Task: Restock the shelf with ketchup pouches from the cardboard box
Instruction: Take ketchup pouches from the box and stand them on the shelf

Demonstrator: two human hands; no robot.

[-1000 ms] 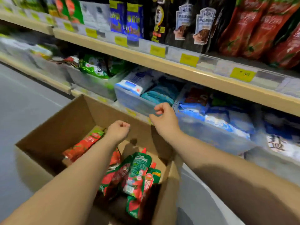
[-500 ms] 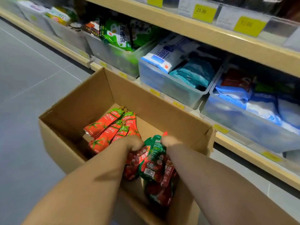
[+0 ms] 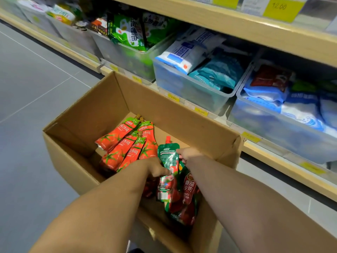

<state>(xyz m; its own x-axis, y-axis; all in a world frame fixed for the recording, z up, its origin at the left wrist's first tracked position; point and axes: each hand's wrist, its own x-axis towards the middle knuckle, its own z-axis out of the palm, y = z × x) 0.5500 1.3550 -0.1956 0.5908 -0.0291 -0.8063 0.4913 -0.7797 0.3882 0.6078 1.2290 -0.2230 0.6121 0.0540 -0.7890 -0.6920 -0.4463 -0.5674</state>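
Reaching into the cardboard box (image 3: 109,106) beneath the shelf (image 3: 237,24), the left hand (image 3: 155,166) and right hand (image 3: 187,154) both grip a green-topped ketchup pouch (image 3: 167,161) above the other pouches (image 3: 125,143).

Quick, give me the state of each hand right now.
Left hand: closed on the green-topped red spouted ketchup pouch in the brown cardboard box.
Right hand: gripping the same pouch's upper edge.
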